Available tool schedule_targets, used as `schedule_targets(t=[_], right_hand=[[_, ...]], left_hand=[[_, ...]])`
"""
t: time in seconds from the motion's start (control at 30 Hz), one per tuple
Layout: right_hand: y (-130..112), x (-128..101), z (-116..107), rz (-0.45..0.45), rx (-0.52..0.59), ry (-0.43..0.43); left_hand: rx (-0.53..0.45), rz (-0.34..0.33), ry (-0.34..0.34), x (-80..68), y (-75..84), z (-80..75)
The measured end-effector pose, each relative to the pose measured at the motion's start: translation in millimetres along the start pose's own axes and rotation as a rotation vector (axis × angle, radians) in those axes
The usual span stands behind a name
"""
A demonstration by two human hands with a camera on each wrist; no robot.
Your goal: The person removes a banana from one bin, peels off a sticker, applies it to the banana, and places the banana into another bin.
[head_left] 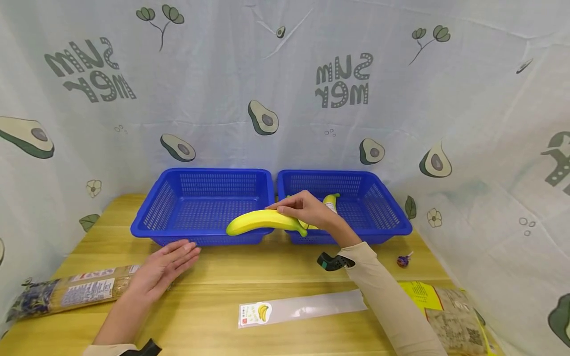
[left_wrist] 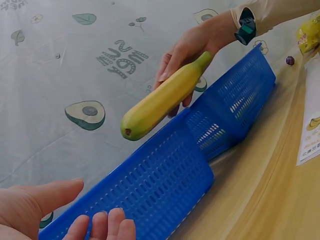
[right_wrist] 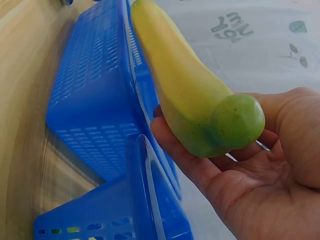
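We see the right hand (head_left: 307,210) holding a banana (head_left: 262,221); the left hand (head_left: 162,267) lies flat, open; a second banana (head_left: 330,201) seems partly hidden.

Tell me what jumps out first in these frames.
The yellow banana with a green stem end, gripped by the right hand in the air over the front rims where the two blue baskets meet. A second banana lies in the right basket. The left hand rests flat on the wooden table, by a long packet.
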State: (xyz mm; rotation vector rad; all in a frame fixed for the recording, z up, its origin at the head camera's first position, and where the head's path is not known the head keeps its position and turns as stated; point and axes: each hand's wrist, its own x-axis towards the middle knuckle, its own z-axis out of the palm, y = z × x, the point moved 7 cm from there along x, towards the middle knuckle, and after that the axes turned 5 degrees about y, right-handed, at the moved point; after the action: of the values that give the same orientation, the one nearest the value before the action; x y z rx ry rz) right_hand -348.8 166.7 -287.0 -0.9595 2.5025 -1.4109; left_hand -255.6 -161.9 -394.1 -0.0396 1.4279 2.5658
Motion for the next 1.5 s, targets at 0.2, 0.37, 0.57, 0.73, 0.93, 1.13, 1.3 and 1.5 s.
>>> schedule_targets(t=[0.2,0.37,0.57,0.73,0.93,1.13,1.3,1.5], right_hand=[[2.0,-7.5,1.8,0.001,0.044,-0.006],[3.4,-13.3,4.4,-0.035,0.084,-0.009],[0.0,-22.1,6.6,-0.082,0.103,0.004],[0.9,-30.3,10.3,-0.072,0.104,0.003],[2.4,-39.3,14.8,-0.053,0.092,0.012],[5.6,-46.0,19.3,-0.046,0.113,0.01],[8.4,-50.7,25.1,-0.056,0.116,0.003],[11.5,-58.1,28.0,-0.029,0.096,0.028]], left_hand=[[0.122,-0.016,-0.035,1.0,-15.9,17.5],[0.165,-0.035,-0.048,2.3,-26.4,26.3],[0.222,-0.032,-0.1,2.3,-33.8,40.5],[0.277,-0.009,-0.17,-1.0,-33.2,57.3],[0.293,-0.01,-0.206,-3.7,-33.7,76.3],[0.293,-0.009,-0.128,-3.3,-36.6,81.3],[0.302,-0.026,-0.077,-2.8,-42.5,83.8],[0.296,-0.029,-0.062,-2.0,-49.1,84.2]])
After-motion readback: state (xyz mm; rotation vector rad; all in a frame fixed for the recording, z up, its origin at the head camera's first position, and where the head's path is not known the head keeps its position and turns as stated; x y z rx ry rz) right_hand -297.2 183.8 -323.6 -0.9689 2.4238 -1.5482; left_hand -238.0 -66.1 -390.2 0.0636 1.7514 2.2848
